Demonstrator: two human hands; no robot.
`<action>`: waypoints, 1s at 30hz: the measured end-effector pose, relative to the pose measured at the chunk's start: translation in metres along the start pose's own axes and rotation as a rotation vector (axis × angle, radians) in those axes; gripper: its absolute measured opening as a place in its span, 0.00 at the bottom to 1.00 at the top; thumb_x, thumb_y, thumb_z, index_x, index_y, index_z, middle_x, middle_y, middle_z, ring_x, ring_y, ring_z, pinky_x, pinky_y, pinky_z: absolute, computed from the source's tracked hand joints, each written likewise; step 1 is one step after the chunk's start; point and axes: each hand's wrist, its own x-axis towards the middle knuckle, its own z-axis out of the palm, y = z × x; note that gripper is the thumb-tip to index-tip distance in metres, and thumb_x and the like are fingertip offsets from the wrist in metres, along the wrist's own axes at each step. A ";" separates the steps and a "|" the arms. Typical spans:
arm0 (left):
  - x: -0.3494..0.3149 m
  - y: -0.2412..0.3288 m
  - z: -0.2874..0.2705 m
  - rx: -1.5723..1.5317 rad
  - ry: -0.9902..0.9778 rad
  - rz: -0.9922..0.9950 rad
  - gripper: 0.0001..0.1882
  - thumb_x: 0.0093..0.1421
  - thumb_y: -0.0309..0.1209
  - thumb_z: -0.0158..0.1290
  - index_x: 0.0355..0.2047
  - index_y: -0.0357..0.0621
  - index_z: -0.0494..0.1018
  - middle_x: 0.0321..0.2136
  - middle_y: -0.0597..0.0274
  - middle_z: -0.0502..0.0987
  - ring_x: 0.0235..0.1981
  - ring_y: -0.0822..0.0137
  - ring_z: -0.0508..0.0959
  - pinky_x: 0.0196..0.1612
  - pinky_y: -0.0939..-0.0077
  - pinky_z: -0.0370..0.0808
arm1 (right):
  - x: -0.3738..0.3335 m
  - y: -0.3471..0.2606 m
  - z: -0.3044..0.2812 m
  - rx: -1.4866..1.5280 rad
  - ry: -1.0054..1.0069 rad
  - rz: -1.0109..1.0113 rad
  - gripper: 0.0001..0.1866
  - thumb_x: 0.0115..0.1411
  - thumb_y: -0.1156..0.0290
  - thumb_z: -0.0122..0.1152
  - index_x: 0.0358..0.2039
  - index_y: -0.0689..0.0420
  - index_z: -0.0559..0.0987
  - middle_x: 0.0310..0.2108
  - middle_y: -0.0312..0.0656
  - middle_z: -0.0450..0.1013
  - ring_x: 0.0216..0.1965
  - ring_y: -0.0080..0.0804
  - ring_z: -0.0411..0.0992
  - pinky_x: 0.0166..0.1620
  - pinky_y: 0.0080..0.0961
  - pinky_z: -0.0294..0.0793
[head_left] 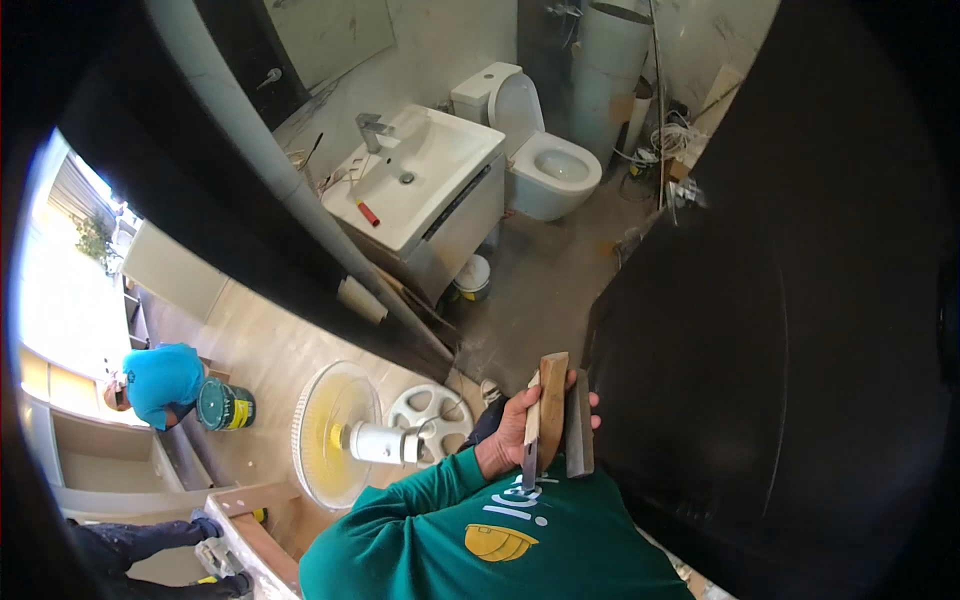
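My left hand, in a green sleeve, is closed around several pieces held close to my chest. Among them are a brown wooden block, a paler wooden strip beside it, and a flat grey bar at the right. Below the strip a narrow dark metal blade sticks out. Fingertips curl around the far side of the bar. What exactly these pieces are, I cannot tell. My right hand does not show.
A large dark panel stands close on my right. Ahead are a white washbasin with a red-handled tool, a toilet and a bucket. Leftward stand a fan, a person in blue and another person's dark-trousered legs.
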 end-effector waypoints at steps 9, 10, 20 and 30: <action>0.047 0.137 0.047 0.051 -0.041 0.036 0.33 0.60 0.49 0.67 0.65 0.63 0.73 0.64 0.43 0.69 0.63 0.36 0.73 0.68 0.34 0.67 | 0.068 -0.098 -0.079 -0.004 0.050 0.023 0.18 0.66 0.67 0.61 0.48 0.69 0.83 0.42 0.50 0.82 0.42 0.44 0.78 0.43 0.44 0.78; 0.048 0.150 0.055 0.058 -0.043 0.055 0.33 0.60 0.49 0.67 0.65 0.63 0.73 0.64 0.43 0.69 0.63 0.36 0.73 0.68 0.34 0.67 | 0.072 -0.107 -0.089 0.004 0.063 0.026 0.18 0.66 0.67 0.61 0.48 0.69 0.83 0.42 0.50 0.82 0.42 0.44 0.78 0.43 0.44 0.78; 0.047 0.236 0.053 0.100 -0.107 0.342 0.34 0.62 0.52 0.64 0.67 0.67 0.70 0.67 0.41 0.68 0.63 0.34 0.74 0.66 0.33 0.71 | 0.126 -0.182 -0.166 0.055 0.095 0.091 0.17 0.66 0.68 0.62 0.49 0.68 0.83 0.43 0.50 0.82 0.43 0.44 0.78 0.43 0.43 0.78; 0.071 0.287 0.054 0.245 -0.004 0.878 0.35 0.62 0.55 0.64 0.67 0.67 0.69 0.64 0.44 0.71 0.60 0.37 0.76 0.63 0.35 0.74 | 0.272 -0.225 -0.272 -0.287 -0.154 0.102 0.17 0.67 0.69 0.62 0.50 0.68 0.82 0.43 0.49 0.81 0.44 0.43 0.78 0.43 0.42 0.78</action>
